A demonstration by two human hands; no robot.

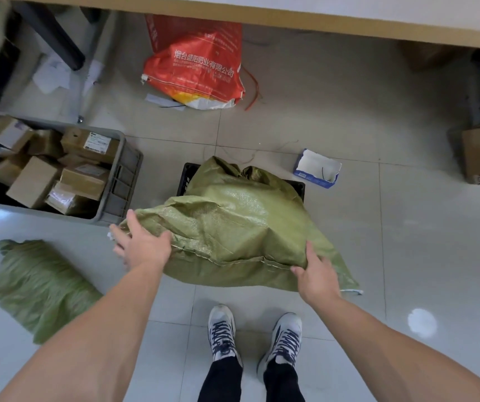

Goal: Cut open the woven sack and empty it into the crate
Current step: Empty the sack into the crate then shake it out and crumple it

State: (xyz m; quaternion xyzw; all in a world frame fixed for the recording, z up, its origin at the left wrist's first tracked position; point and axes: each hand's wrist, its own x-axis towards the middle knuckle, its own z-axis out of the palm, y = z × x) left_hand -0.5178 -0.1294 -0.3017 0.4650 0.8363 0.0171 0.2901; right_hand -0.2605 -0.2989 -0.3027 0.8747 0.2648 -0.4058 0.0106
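Note:
A full green woven sack (238, 224) lies tipped over a black crate (188, 177), covering most of it; only the crate's far rim and left wall show. The sack's stitched bottom seam faces me, lifted off the floor. My left hand (143, 245) grips the sack's near left corner. My right hand (317, 275) pinches the seam at the near right corner. What is inside the sack and the crate is hidden.
A grey crate (120, 181) full of cardboard parcels stands to the left. Another green sack (36, 285) lies on the floor at lower left. A red printed sack (195, 65) sits by the table edge, a small blue-white box (317, 169) right of the crate. My shoes (253, 335) stand below.

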